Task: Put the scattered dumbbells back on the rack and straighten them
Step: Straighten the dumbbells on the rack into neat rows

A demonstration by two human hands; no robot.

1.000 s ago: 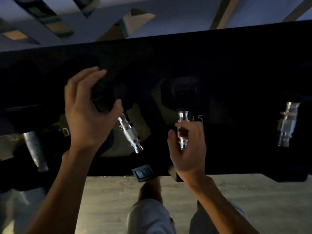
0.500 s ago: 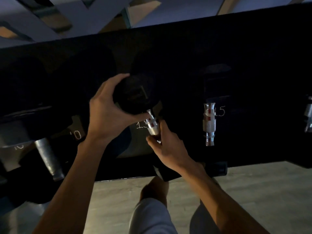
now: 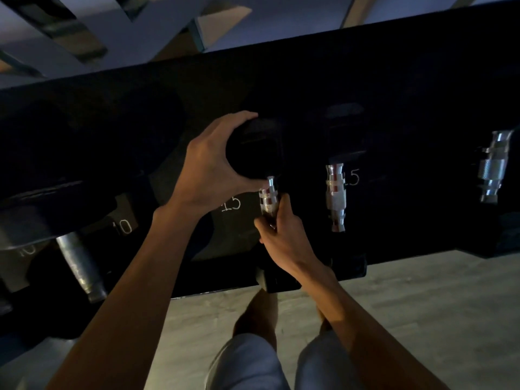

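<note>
I curl my left hand [image 3: 208, 170] round the black end of the dumbbell [image 3: 253, 153]. My right hand [image 3: 284, 237] has its grip tight on the shiny bar. The dumbbell sits on the dark rack [image 3: 394, 94].

On the rack [image 3: 394, 94], left dumbbell [image 3: 78, 263] is sitting at the left end, middle dumbbell [image 3: 268, 198] just beside next dumbbell [image 3: 335, 198], last dumbbell [image 3: 492, 170] probably rightmost.
</note>
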